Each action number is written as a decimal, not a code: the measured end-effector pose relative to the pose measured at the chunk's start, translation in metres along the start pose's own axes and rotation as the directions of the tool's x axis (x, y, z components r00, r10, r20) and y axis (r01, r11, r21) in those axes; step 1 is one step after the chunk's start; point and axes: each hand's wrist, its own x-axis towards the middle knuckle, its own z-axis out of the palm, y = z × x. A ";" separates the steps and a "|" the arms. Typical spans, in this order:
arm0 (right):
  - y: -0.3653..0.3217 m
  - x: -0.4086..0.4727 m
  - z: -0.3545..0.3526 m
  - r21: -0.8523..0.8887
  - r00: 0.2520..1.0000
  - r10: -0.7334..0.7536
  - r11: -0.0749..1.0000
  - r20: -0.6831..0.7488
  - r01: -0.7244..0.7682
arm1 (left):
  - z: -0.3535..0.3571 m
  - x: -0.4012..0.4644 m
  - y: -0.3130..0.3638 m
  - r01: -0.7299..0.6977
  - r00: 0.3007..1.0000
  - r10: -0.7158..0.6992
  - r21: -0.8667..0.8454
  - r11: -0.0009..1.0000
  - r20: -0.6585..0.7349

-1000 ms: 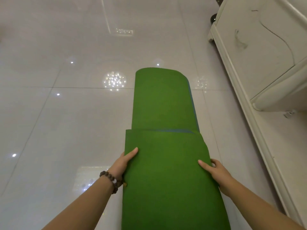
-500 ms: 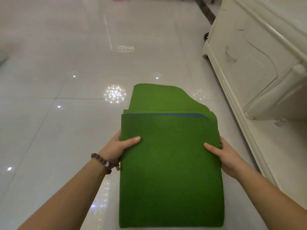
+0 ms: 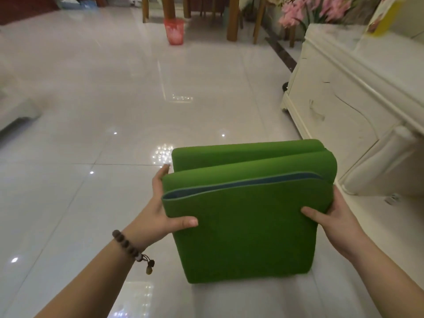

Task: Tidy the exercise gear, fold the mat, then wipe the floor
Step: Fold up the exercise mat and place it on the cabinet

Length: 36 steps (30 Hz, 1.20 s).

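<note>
Already the mat is a thick green bundle of several layers, lifted in front of the person with its lower edge close above the floor; whether it touches the tiles I cannot tell. The left hand grips the bundle's left edge, thumb pressed on the front face and fingers wrapped behind. The right hand grips the right edge the same way. A thin blue lining shows along the open top edge, where the layers gape a little, so the fold looks done but not pressed flat.

Judging from this, the folding step is nearly complete; what remains is putting the mat away and wiping the floor. No other exercise gear shows, and no cloth or mop can be made out.

For room: a cream cabinet stands just beside the mat on the right, its base and rounded corner near the right hand, so swinging that way looks tight. Left of the mat and beyond it the tiles lie open. Far past the mat stand a red basket and wooden furniture legs, well apart from it.
</note>
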 end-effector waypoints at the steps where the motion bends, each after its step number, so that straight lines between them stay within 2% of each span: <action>1: -0.001 -0.002 -0.001 -0.013 1.000 -0.006 1.000 0.000 0.006 | -0.003 0.003 0.005 -0.007 0.999 0.006 0.026 1.000 0.042; 5: -0.001 -0.005 -0.011 -0.058 0.999 0.033 0.998 0.014 -0.032 | -0.022 0.023 0.026 -0.065 0.980 0.030 0.174 0.983 0.197; 9: 0.006 -0.007 -0.023 -0.076 0.997 0.073 0.995 0.038 -0.070 | -0.036 0.042 0.044 -0.128 0.980 0.053 0.405 0.905 0.190; 12: 0.010 -0.009 -0.030 -0.060 0.997 0.070 0.996 0.038 -0.068 | -0.026 0.045 0.054 -0.158 0.970 0.042 0.489 0.858 0.240; 15: 0.006 -0.013 -0.030 -0.112 0.996 0.058 0.992 0.067 -0.050 | -0.012 0.036 0.050 -0.086 0.971 -0.004 0.365 0.927 0.241; 18: -0.008 -0.010 -0.034 -0.150 0.998 -0.006 0.989 0.070 0.016 | -0.002 0.022 0.042 -0.088 0.975 0.028 0.268 0.959 0.220; 23: -0.041 0.012 -0.041 -0.066 0.975 -0.109 0.990 0.193 0.123 | 0.011 -0.002 0.025 -0.075 0.977 0.058 0.075 0.994 0.203; 26: -0.050 0.027 -0.035 -0.035 0.957 -0.108 0.992 0.270 0.122 | 0.018 -0.014 0.019 -0.077 0.984 0.078 -0.013 0.997 0.163; 32: -0.042 0.024 -0.030 0.051 0.993 -0.077 0.996 0.084 0.073 | 0.042 -0.010 -0.003 -0.082 0.996 0.082 0.008 0.997 -0.040; 34: -0.032 0.014 -0.036 0.092 0.995 -0.055 0.995 0.082 0.048 | 0.045 -0.005 -0.010 -0.084 0.991 0.089 0.058 0.995 -0.096; 36: -0.019 -0.001 -0.040 0.177 0.990 0.031 0.983 0.139 -0.056 | 0.052 0.001 -0.014 -0.078 0.979 0.094 0.095 0.992 -0.179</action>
